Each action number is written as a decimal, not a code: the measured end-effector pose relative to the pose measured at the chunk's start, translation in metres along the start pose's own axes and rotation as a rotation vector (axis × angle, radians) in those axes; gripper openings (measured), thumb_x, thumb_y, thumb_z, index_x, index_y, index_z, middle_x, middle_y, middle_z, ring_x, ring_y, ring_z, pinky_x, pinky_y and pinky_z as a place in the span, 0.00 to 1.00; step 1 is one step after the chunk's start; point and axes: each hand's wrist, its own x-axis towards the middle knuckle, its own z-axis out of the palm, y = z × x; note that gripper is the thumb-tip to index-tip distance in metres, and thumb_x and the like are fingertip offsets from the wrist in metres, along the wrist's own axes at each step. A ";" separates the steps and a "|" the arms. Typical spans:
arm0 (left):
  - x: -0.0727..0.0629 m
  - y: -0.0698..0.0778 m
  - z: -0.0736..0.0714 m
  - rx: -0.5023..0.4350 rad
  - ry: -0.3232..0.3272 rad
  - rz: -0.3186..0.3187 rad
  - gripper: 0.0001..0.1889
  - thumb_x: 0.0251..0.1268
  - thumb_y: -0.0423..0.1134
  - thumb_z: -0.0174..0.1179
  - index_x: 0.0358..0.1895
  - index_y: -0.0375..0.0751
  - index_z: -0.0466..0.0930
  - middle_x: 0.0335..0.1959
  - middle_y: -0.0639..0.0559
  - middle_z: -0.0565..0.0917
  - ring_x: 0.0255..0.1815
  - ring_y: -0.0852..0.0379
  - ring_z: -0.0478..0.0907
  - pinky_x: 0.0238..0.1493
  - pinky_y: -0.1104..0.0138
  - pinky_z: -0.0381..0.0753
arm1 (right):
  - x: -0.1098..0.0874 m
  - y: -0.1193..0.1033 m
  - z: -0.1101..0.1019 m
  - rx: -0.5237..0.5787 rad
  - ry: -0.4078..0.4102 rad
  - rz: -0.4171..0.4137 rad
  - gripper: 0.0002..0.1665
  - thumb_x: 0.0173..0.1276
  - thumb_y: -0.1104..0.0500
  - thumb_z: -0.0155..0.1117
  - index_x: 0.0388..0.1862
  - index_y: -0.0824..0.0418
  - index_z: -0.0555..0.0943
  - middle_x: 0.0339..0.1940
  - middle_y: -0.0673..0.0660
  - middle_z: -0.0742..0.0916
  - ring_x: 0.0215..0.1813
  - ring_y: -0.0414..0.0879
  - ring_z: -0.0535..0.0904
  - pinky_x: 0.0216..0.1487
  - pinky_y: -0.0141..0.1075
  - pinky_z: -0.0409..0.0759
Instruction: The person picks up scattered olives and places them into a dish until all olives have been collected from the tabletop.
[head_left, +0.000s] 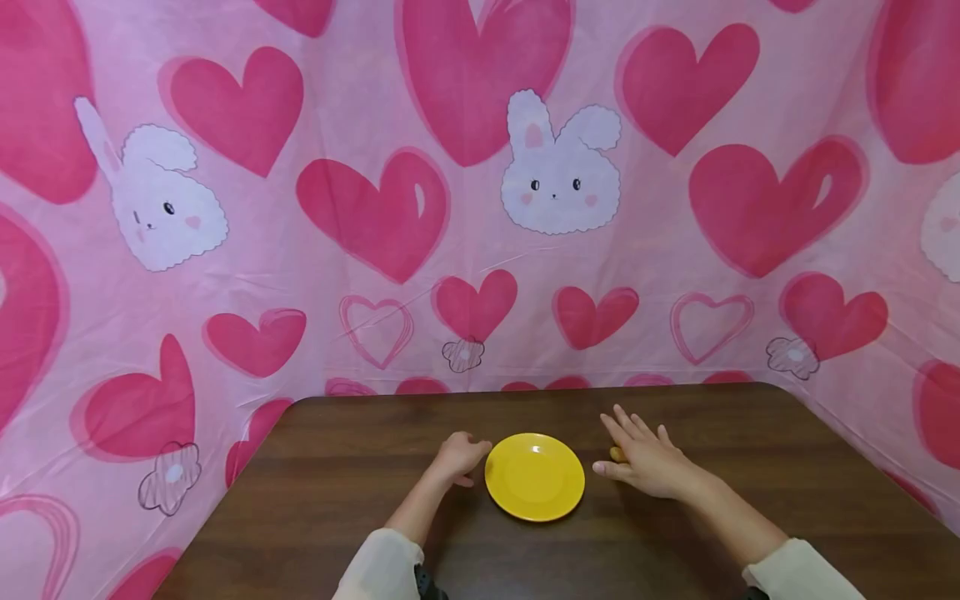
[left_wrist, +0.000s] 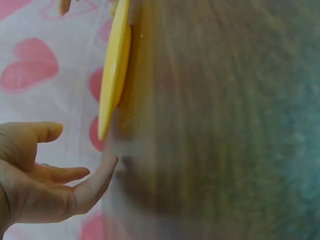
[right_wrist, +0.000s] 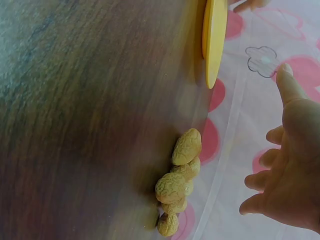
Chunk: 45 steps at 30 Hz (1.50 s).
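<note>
Head view: a yellow plate (head_left: pixel 534 479) lies flat near the middle of a dark wood table (head_left: pixel 337 467), with a pink fabric backdrop (head_left: pixel 480 242) printed with hearts and rabbits at the far side. The left hand (head_left: pixel 456 458) is just beside the plate's left rim; the right hand (head_left: pixel 651 463) is to the right of the plate, fingers spread, part of a tan lump showing by its thumb. Both forearms wear pale sleeves (head_left: pixel 382 567). Left wrist view: the plate appears edge-on; the left hand has its thumb apart from loosely bent fingers, and its grasp is unfilled. Right wrist view: several wrinkled walnut-like pieces (right_wrist: pixel 171 188) sit clustered on the table, right of the plate and apart from it; the right hand hangs above the surface, its thumb extended and fingers separated.
</note>
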 end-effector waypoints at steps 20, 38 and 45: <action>0.001 -0.014 0.005 -0.245 -0.188 0.003 0.21 0.63 0.31 0.54 0.55 0.20 0.66 0.43 0.38 0.75 0.40 0.46 0.75 0.33 0.59 0.83 | -0.002 0.005 0.005 0.048 0.005 0.014 0.52 0.60 0.34 0.56 0.71 0.67 0.56 0.70 0.71 0.55 0.68 0.71 0.47 0.57 0.72 0.39; -0.002 -0.018 0.016 -0.173 -0.145 0.111 0.19 0.51 0.18 0.57 0.50 0.19 0.73 0.36 0.42 0.78 0.35 0.50 0.79 0.36 0.57 0.83 | 0.003 0.041 -0.011 0.189 0.078 0.041 0.47 0.67 0.42 0.54 0.68 0.75 0.53 0.67 0.78 0.56 0.65 0.75 0.49 0.59 0.69 0.48; -0.002 -0.017 0.017 -0.173 -0.140 0.117 0.18 0.50 0.17 0.56 0.48 0.20 0.74 0.33 0.43 0.77 0.33 0.51 0.78 0.36 0.58 0.83 | 0.015 0.058 -0.017 0.092 0.131 0.071 0.35 0.68 0.47 0.55 0.58 0.77 0.69 0.52 0.75 0.76 0.53 0.70 0.71 0.51 0.61 0.69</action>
